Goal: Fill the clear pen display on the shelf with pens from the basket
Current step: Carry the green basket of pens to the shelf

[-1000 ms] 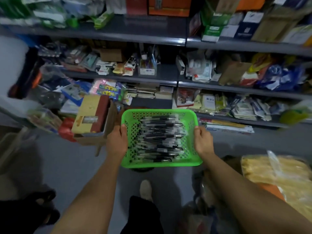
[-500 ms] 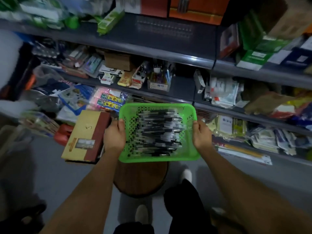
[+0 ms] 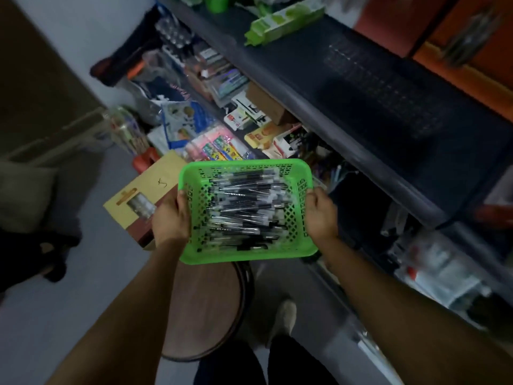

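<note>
Forearms reach out from the bottom edge toward a green basket point(image 3: 247, 252) held in the air between both hands. Below them, nearest the camera, a dark trouser leg point(image 3: 294, 362) and a pale shoe point(image 3: 284, 318) stand on the grey floor beside a round brown stool point(image 3: 205, 309), whose far edge lies under the basket. The left hand point(image 3: 170, 222) grips the basket's left rim, thumb hooked over the top edge; the right hand point(image 3: 320, 215) grips the right rim the same way. Inside the basket lies a heap of pens point(image 3: 244, 209) with clear barrels and black caps, mostly lying crosswise. Left of the basket a tan and maroon box point(image 3: 144, 193) shows behind the left hand. Beyond, dark shelves point(image 3: 374, 87) run diagonally across the view, crowded with blurred packets, and a green package point(image 3: 283, 20) lies on the upper shelf. The clear pen display cannot be made out among the blurred goods.
</note>
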`<state>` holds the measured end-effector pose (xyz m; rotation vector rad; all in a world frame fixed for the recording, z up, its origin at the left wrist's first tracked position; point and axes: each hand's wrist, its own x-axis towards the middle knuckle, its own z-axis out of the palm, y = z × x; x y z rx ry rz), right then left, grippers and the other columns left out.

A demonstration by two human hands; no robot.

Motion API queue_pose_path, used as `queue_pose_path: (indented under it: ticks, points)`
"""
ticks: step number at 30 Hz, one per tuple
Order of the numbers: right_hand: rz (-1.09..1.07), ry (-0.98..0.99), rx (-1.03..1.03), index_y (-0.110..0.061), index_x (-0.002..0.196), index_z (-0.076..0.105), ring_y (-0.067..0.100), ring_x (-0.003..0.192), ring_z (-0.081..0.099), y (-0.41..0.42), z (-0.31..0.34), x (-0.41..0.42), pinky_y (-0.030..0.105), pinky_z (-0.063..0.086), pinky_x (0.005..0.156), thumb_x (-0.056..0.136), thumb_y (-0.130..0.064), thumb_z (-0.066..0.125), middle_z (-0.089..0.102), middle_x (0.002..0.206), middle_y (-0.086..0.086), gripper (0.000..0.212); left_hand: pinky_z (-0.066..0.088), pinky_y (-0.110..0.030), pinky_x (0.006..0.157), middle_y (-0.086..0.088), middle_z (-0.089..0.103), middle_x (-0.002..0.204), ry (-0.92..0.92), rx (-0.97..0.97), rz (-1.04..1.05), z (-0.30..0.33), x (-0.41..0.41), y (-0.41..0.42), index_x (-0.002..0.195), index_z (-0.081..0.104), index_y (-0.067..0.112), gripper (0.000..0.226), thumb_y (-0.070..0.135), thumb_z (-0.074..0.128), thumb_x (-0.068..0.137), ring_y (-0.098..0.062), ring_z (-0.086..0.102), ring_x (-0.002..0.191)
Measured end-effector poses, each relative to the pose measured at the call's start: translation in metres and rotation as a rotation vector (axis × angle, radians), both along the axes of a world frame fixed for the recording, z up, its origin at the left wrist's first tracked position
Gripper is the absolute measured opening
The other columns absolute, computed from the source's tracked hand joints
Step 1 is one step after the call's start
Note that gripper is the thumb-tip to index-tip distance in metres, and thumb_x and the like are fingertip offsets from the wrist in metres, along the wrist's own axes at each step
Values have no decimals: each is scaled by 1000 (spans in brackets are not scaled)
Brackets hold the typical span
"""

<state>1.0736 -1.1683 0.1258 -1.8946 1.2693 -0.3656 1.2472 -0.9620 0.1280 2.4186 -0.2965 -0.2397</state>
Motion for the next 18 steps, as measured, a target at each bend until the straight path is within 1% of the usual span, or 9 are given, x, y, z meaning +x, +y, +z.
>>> queue_pose_path:
  ticks: [1,4,7,10,13,16,18]
  points:
    - [29,3,-8,-8,79,44,23,69,46,-6,-2,7,31,29,62,102,-23,37,48,69,7,29,29,-33,64,-25,57,86,-11,8,19,0,2,-1,91,52,0,42,34,30,102,-39,55,83]
    - [107,-1,-47,-12,78,44,22,70,47,-20,-11,31,31,31,63,101,-22,38,49,74,11,26,28,-34,62,-23,52,78,-20,19,88,-1,11,-2,81,45,5,39,34,30,102,-42,55,81]
    - [165,-15,-47,-16,78,45,23,70,49,-29,-20,59,36,35,63,100,-25,39,49,75,11,25,28,-35,59,-30,55,80,-42,13,171,-9,22,1,76,41,6,39,34,31,101,-43,55,77]
    - [258,-10,-54,-16,78,44,25,67,47,-31,-25,87,36,31,60,100,-24,40,50,73,12,24,32,-37,60,-30,57,81,-50,9,233,-19,33,10,77,44,5,40,35,31,101,-43,55,76]
    - [329,-20,-58,-15,75,42,27,65,46,-31,-35,122,39,33,59,100,-22,40,48,69,14,27,34,-38,62,-32,60,86,-44,5,296,-29,50,18,82,50,1,42,33,32,101,-45,56,81]
    - [384,-15,-54,-18,65,36,26,65,45,-29,-52,165,36,29,58,101,-22,40,47,69,15,36,28,-35,61,-34,58,87,-23,-21,367,-43,74,25,77,43,4,37,31,33,102,-46,55,82]
    - [434,-23,-43,-19,66,37,24,64,44,-26,-65,198,34,28,58,101,-21,40,45,66,13,35,27,-35,61,-34,58,87,-3,-26,427,-57,92,31,76,40,7,35,31,33,102,-46,54,82]
